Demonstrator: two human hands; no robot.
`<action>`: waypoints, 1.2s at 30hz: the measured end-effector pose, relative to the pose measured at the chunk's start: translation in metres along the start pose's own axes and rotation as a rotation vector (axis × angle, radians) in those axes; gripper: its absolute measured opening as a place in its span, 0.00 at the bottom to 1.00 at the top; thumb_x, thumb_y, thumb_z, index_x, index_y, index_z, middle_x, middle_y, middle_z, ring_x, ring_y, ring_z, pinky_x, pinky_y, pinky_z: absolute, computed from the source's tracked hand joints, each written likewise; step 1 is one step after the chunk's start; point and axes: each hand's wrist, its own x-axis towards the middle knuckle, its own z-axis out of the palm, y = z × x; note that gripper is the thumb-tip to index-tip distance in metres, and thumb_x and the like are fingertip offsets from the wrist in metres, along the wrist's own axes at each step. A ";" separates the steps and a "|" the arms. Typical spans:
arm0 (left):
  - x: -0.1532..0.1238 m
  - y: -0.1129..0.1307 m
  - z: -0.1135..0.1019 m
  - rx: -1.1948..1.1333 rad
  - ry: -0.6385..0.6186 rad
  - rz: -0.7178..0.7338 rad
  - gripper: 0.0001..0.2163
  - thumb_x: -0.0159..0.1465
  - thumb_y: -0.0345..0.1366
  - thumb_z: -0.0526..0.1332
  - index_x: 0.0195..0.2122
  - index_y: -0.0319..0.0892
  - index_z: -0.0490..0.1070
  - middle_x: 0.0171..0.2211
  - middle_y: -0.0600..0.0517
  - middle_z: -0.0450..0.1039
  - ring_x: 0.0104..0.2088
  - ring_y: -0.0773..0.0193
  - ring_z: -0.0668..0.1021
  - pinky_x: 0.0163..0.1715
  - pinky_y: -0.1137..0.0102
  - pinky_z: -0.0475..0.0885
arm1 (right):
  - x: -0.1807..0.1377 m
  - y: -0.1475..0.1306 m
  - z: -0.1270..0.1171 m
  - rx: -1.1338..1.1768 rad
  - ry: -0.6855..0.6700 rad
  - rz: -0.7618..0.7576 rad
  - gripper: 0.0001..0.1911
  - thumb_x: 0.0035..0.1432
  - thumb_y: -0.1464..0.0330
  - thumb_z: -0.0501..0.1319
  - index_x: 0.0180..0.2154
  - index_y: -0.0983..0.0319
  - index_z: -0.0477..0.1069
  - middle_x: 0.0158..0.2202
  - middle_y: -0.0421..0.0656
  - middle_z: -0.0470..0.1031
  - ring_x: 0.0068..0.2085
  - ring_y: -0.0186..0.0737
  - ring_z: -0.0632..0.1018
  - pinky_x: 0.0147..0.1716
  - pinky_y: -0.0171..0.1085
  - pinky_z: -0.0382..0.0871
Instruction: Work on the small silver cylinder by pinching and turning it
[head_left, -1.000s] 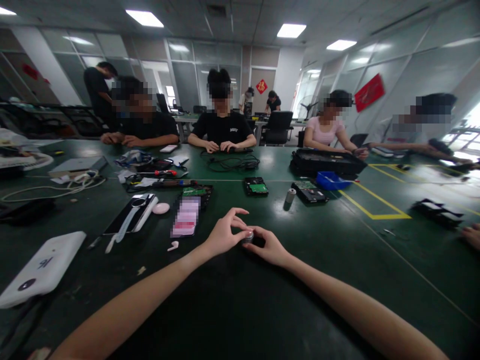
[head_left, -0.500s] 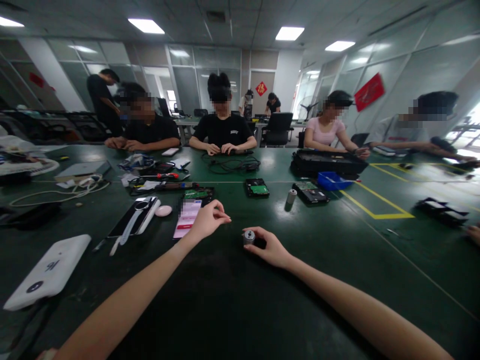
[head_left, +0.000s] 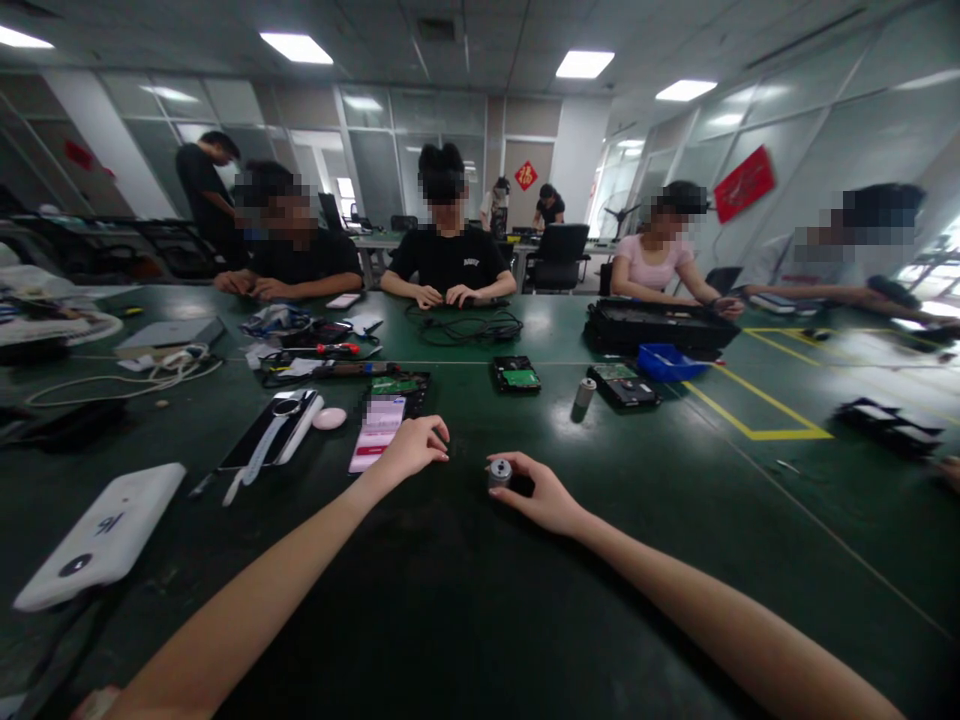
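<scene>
A small silver cylindrical motor stands upright on the dark green table, its round end with a dark hole facing up. My right hand holds it from the right side, thumb and fingers around its body. To the left, my left hand hovers over the table beside a phone with a pink screen. Its fingers are curved, with thumb and fingertips apart and nothing visible between them. A second silver motor stands farther back on the right.
Hard drives with green boards lie ahead, near a blue tray and a black case. On the left are a watch, a white power bank, cables and a screwdriver. Several people sit across the table.
My left hand has drawn slightly back to the left and down, and its pinched fingers have parted. My right hand keeps holding the motor in place. The view has shifted slightly.
</scene>
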 end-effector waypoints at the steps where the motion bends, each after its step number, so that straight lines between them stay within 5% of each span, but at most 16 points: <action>1: -0.002 0.007 0.002 -0.003 0.015 0.015 0.09 0.49 0.25 0.67 0.29 0.41 0.68 0.24 0.52 0.78 0.30 0.57 0.82 0.31 0.67 0.75 | 0.000 0.000 0.000 0.000 0.000 -0.001 0.22 0.55 0.67 0.64 0.52 0.59 0.66 0.47 0.44 0.73 0.48 0.41 0.75 0.52 0.44 0.67; 9: -0.030 0.081 0.031 -0.077 -0.012 0.343 0.05 0.58 0.31 0.63 0.33 0.43 0.67 0.32 0.53 0.78 0.35 0.61 0.80 0.38 0.68 0.74 | 0.000 0.006 0.002 -0.004 0.005 -0.032 0.20 0.55 0.66 0.64 0.50 0.60 0.67 0.45 0.43 0.74 0.46 0.41 0.75 0.51 0.43 0.67; 15: -0.030 0.076 0.044 -0.103 -0.019 0.354 0.05 0.59 0.30 0.63 0.34 0.43 0.67 0.32 0.54 0.78 0.35 0.62 0.81 0.39 0.69 0.74 | 0.000 0.008 0.002 -0.023 0.004 -0.050 0.18 0.56 0.66 0.63 0.49 0.61 0.67 0.43 0.43 0.74 0.44 0.40 0.75 0.47 0.40 0.68; 33: -0.030 0.085 0.038 -0.090 -0.042 0.368 0.12 0.58 0.26 0.62 0.43 0.44 0.68 0.36 0.53 0.79 0.39 0.61 0.80 0.41 0.68 0.73 | -0.001 0.008 0.002 -0.034 0.015 -0.053 0.19 0.56 0.66 0.63 0.49 0.61 0.67 0.45 0.44 0.74 0.46 0.42 0.74 0.50 0.44 0.68; 36: -0.038 0.093 0.025 -0.065 0.069 0.394 0.14 0.57 0.29 0.64 0.44 0.44 0.70 0.43 0.50 0.76 0.43 0.59 0.78 0.45 0.64 0.73 | -0.001 0.007 0.002 -0.006 0.008 -0.043 0.22 0.56 0.67 0.63 0.52 0.60 0.65 0.46 0.44 0.73 0.47 0.42 0.74 0.50 0.43 0.67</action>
